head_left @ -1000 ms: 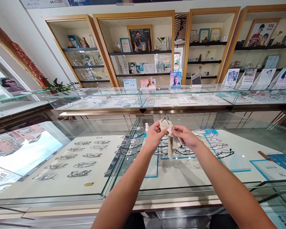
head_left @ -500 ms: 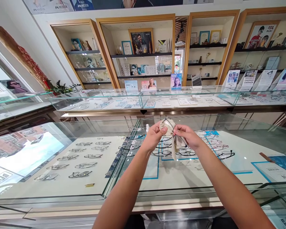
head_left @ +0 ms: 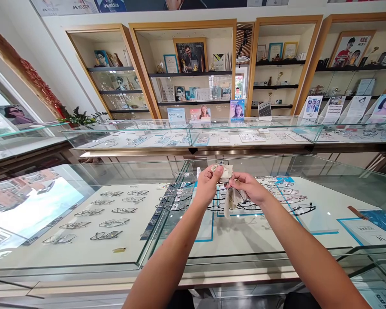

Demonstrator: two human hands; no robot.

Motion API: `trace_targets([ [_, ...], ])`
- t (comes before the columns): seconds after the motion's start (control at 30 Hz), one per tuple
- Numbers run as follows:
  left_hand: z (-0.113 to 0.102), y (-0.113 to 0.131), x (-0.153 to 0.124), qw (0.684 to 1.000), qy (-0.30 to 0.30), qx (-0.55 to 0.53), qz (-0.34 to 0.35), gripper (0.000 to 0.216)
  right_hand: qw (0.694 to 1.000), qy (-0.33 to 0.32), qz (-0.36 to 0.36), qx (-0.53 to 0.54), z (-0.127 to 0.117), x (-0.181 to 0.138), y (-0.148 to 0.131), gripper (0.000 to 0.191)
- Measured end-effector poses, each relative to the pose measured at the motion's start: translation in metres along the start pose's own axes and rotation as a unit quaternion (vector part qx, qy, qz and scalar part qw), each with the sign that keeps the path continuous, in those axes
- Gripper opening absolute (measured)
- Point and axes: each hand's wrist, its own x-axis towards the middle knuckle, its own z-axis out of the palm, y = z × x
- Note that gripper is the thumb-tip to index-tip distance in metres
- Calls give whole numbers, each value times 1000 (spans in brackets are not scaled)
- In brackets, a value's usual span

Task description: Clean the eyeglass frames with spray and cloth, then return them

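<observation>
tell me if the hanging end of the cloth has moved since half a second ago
Yes, slightly leftward: the hanging end of the cloth is now nearer the blue strip inside the glass case.

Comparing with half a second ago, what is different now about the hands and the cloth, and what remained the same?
The left hand has moved its thumb slightly up over the beige cloth, and the cloth's hanging end has shifted left. Nothing was let go: the left hand and right hand still hold the cloth with the eyeglasses. The displayed frames stayed put.
</observation>
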Motion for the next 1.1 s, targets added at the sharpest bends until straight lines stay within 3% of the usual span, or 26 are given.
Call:
trace_targets([
  [0.23,-1,1,2,996,-79,-38,-21,48,999,32,-12,23,-10,0,-6,49],
  [0.33,2,2,0,998,-54,-31,-26,56,999,36,1,35,-7,1,-6,56],
  [0.6,6,-1,-6,1000,4,1,-5,55,999,-27,5,-24,5,-3,-1,52],
  [0.83,5,-5,1,995,57,-75,-19,52,999,27,-34,13,0,-2,-5,49],
  [1.1,3,-1,-1,982,-28,-143,-118,46,989,102,-89,54,-9,1,-14,51],
])
